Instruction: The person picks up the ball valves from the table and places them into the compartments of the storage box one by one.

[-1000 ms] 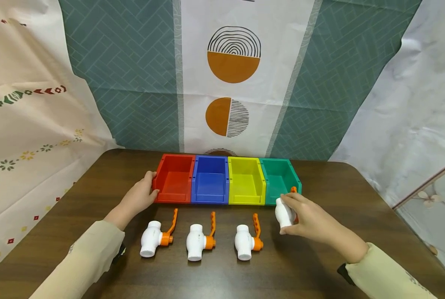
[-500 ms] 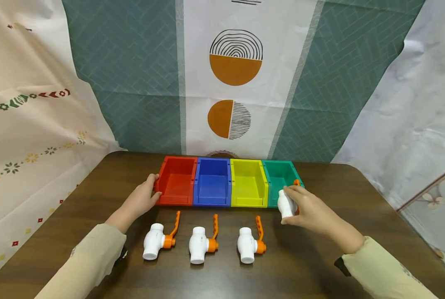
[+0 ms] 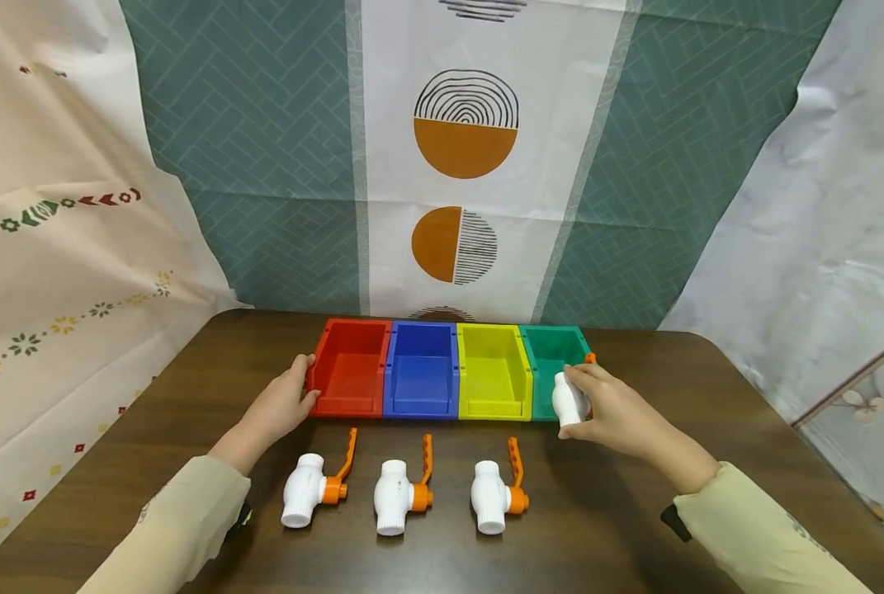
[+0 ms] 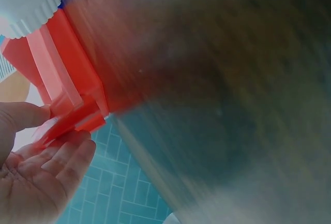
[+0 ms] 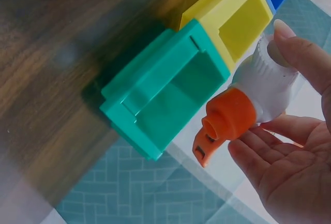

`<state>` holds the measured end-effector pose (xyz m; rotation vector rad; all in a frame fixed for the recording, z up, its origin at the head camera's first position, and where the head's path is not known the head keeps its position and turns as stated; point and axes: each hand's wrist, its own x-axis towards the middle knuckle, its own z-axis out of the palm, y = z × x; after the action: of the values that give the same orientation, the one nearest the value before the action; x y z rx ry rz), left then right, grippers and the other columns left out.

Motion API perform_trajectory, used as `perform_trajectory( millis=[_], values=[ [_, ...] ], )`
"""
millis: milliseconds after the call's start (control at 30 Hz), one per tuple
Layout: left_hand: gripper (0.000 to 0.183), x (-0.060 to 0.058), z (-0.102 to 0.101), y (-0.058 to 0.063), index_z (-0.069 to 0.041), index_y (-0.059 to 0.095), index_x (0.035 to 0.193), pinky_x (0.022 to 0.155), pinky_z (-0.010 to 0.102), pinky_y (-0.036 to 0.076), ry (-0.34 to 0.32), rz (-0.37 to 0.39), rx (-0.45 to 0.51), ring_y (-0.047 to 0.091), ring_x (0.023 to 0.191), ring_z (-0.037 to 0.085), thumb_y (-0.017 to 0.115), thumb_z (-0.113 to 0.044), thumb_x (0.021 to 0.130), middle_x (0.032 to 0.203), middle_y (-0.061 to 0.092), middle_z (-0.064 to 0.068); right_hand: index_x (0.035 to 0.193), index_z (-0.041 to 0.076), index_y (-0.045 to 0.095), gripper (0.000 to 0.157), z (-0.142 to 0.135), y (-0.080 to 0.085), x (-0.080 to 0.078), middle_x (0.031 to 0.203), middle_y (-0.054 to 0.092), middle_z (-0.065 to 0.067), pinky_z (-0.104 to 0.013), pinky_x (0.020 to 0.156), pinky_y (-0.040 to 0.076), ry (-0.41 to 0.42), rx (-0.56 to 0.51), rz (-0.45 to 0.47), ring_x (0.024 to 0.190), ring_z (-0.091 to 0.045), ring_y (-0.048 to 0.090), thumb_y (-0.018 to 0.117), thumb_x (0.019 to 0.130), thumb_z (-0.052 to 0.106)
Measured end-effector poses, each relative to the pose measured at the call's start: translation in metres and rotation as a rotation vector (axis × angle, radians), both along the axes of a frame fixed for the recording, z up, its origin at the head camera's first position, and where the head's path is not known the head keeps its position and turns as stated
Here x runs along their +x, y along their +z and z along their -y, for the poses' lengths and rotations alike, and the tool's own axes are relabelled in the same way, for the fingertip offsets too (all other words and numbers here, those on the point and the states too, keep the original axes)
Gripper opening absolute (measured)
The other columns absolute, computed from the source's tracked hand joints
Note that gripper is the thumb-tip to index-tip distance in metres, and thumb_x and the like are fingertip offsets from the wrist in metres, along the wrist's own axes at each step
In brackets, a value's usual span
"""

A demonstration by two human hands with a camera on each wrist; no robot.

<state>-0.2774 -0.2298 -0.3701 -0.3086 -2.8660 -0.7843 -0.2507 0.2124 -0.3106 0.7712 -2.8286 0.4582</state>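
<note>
My right hand (image 3: 620,412) grips a white ball valve (image 5: 266,87) with an orange handle, thumb at one ribbed end and fingers round the other side. In the head view, that valve is just in front of the green bin (image 5: 155,100), overlapping its front right corner. At the left end of the row, my left hand (image 3: 278,404) holds the side wall of the red bin (image 3: 348,404), thumb and fingers on either side of it in the left wrist view. Three more valves lie on the table: a left one (image 3: 304,492), a middle one (image 3: 393,497) and a right one (image 3: 489,498).
A blue bin (image 3: 421,404) and a yellow bin (image 3: 495,406) stand between the red and green ones, side by side. The dark wooden table (image 3: 442,565) has rounded far corners. A patterned cloth (image 3: 278,206) hangs behind it.
My right hand has carried the valve forward and up, from in front of the green bin to its front edge. The left hand stays on the red bin. The head view has tilted slightly.
</note>
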Motion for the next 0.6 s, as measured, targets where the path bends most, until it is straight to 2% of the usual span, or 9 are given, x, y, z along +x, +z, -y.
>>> perform_trajectory(
  millis=[233,600],
  values=[
    [0.052,0.002,-0.001,-0.002,0.013,0.031,0.130,0.091,0.054,0.048,0.013,0.002,-0.013,0.058,0.107,0.043,0.060,-0.003,0.089,0.130,0.048,0.037,0.127,-0.014,0.050,0.078,0.001,0.003,-0.006,0.128,0.052,-0.028,-0.048,0.087,0.053,0.003,0.013,-0.017,0.104,-0.037,0.057,0.086,0.068,0.021],
    [0.050,0.004,-0.003,-0.002,0.013,0.033,0.128,0.088,0.054,0.050,0.008,-0.026,-0.027,0.060,0.104,0.042,0.059,-0.001,0.089,0.127,0.050,0.037,0.130,-0.015,0.046,0.079,0.003,0.010,-0.021,0.132,0.049,-0.030,-0.051,0.090,0.051,-0.013,0.052,0.002,0.113,-0.042,0.054,0.084,0.070,0.019]
  ],
)
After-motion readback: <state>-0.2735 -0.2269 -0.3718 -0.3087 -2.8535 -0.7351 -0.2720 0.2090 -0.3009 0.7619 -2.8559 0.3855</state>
